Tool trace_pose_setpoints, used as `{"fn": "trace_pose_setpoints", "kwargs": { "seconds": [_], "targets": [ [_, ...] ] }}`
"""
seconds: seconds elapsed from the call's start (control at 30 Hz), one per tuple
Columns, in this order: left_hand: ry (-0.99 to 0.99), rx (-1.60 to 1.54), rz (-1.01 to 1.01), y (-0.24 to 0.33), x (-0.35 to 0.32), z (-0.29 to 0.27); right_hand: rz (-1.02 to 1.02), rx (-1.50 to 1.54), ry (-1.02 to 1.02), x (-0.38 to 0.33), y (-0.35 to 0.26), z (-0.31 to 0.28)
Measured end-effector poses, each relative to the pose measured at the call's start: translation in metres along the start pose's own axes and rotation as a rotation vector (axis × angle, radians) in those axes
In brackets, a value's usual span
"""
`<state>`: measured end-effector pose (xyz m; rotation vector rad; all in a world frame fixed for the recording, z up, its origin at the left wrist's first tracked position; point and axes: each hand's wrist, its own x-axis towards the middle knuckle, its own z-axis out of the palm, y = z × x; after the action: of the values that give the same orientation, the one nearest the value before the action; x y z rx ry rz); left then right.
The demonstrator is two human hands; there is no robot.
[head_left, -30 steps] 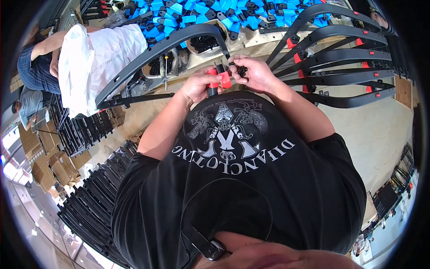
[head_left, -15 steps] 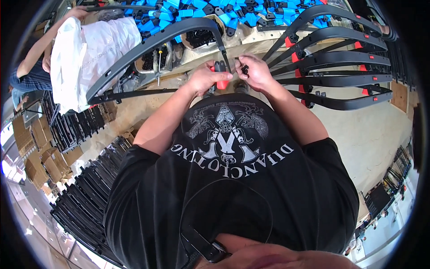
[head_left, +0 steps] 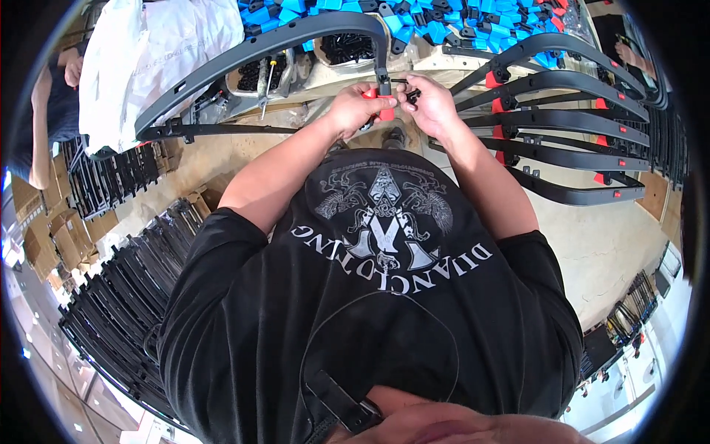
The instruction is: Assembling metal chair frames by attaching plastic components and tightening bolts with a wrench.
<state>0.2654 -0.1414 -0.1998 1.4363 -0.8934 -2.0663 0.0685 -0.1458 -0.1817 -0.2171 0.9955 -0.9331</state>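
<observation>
My left hand (head_left: 353, 111) is closed around a red plastic bracket (head_left: 386, 111), holding it at the end of a curved black frame bar (head_left: 288, 31). My right hand (head_left: 432, 109) is just to the right, its fingers pinched on small black pins (head_left: 413, 95). One thin black pin points left from these fingers toward the bar's end. The frame bar arches over the bench edge and slopes down to the left. Whether the pin touches the joint is too small to tell.
Blue plastic brackets (head_left: 436, 21) heap along the far side. Bins of small black parts (head_left: 346, 47) and a yellow-handled screwdriver (head_left: 271, 74) lie nearer. Several black frames with red brackets (head_left: 569, 111) stack at right. A white sack (head_left: 159, 59) and a co-worker's arm (head_left: 41, 126) are at left.
The red bracket in my left hand has come up against the frame bar's end. A thin pin now shows at my right fingertips. The co-worker's arms have drawn back from the sack.
</observation>
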Motion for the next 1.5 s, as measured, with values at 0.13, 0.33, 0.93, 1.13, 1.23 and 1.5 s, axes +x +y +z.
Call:
{"fn": "trace_pose_setpoints", "kwargs": {
  "seconds": [0.13, 0.33, 0.93, 1.13, 1.23, 1.5],
  "targets": [
    [0.014, -0.006, 0.026, 0.005, 0.006, 0.001, 0.005, -0.061, -0.012, 0.007, -0.004, -0.001],
    [0.006, -0.147, 0.047, 0.009, 0.002, 0.006, 0.017, -0.079, -0.106, 0.011, -0.014, -0.003],
    [-0.044, -0.064, -0.077, 0.011, -0.003, -0.003, 0.37, -0.069, -0.198, 0.029, -0.019, -0.007],
    [-0.045, -0.074, -0.094, 0.015, -0.007, -0.003, 0.225, -0.361, -0.026, 0.017, -0.026, 0.017],
    [-0.055, -0.078, -0.025, 0.012, -0.007, -0.003, 0.21, -0.438, 0.016, 0.016, -0.028, 0.02],
    [-0.099, 0.028, -0.01, 0.015, -0.012, -0.003, 0.057, -0.615, 0.048, 0.019, -0.012, 0.029]
  ]
}}
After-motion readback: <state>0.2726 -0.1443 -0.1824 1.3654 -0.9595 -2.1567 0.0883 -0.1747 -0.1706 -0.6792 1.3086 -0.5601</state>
